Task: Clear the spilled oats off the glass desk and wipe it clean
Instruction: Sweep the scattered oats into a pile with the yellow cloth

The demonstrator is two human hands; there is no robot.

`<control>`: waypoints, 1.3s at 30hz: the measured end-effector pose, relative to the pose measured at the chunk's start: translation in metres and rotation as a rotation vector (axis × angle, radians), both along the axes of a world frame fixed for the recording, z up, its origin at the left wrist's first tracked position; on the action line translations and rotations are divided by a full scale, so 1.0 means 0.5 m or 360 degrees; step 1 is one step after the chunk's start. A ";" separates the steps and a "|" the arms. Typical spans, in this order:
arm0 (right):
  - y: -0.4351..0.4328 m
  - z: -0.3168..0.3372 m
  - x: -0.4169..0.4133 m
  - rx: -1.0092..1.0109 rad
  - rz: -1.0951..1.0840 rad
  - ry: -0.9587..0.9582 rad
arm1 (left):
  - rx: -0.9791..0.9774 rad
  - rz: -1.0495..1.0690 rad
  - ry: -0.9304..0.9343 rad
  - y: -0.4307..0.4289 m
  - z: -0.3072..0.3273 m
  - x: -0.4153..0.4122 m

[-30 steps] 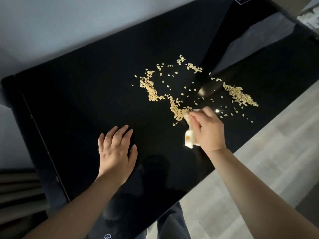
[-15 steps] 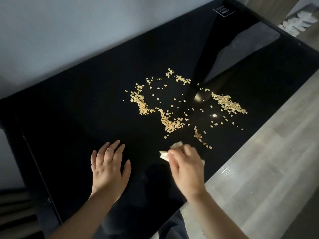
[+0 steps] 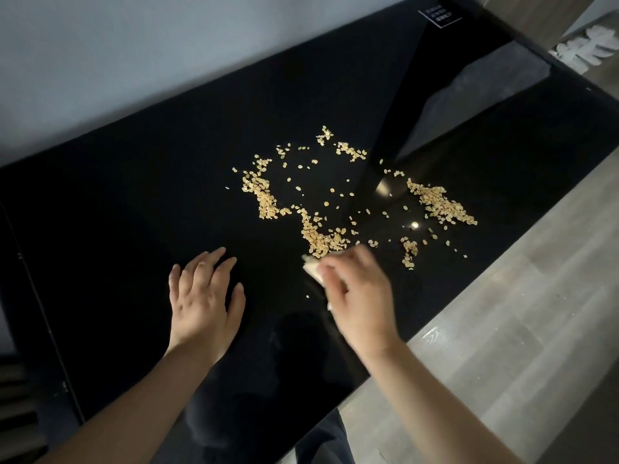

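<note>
The black glass counter (image 3: 134,195) runs from 8 o'clock to 2 o'clock across the view, with a pale wall (image 3: 134,45) along its far edge and a grey wooden floor (image 3: 519,329) off its near edge at 4 o'clock. The spilled oats (image 3: 321,239) lie on the glass just right of the view's middle. One band (image 3: 261,195) sits at the spill's 9 o'clock and a second band (image 3: 318,237) at 6 o'clock. A thick heap (image 3: 438,204) sits at 3 o'clock, a small clump (image 3: 409,252) at 5 o'clock, and loose flakes are scattered between them. The left hand (image 3: 204,296) lies palm down on bare glass at 7 o'clock from the spill, released, with its fingers straight and slightly spread; it holds nothing. The right hand (image 3: 358,296), somewhat blurred, is grasping a white wad (image 3: 311,271); paper or cloth cannot be told. Its fingers curl over the wad, which shows at the hand's 10 o'clock side, touching the near end of the 6 o'clock band. A single flake (image 3: 307,297) lies on the glass just left of this hand. A small printed label (image 3: 439,14) sits on the counter at 1 o'clock.
</note>
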State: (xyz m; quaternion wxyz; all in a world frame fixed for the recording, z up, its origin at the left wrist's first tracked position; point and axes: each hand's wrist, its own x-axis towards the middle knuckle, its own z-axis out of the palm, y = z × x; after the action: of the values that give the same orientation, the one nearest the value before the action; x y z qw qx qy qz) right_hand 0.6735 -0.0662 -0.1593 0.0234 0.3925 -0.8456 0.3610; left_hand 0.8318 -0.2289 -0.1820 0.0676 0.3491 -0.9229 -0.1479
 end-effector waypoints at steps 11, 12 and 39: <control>-0.028 -0.053 -0.063 0.0270 -0.0060 0.0280 | -0.0105 0.0010 0.0019 -0.025 -0.010 -0.010; -0.020 -0.052 -0.104 0.0279 -0.0181 0.0304 | -0.0106 0.0009 0.0025 -0.025 -0.010 -0.010; -0.105 -0.046 -0.204 0.0142 -0.0406 0.0151 | -0.0093 -0.0018 0.0117 -0.030 -0.014 -0.008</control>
State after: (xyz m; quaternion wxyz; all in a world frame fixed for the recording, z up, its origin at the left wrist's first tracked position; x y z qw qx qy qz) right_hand 0.5716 -0.1184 -0.1823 0.0916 0.2990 -0.9018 0.2982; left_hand 0.8277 -0.2440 -0.1888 0.1107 0.3360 -0.9257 -0.1340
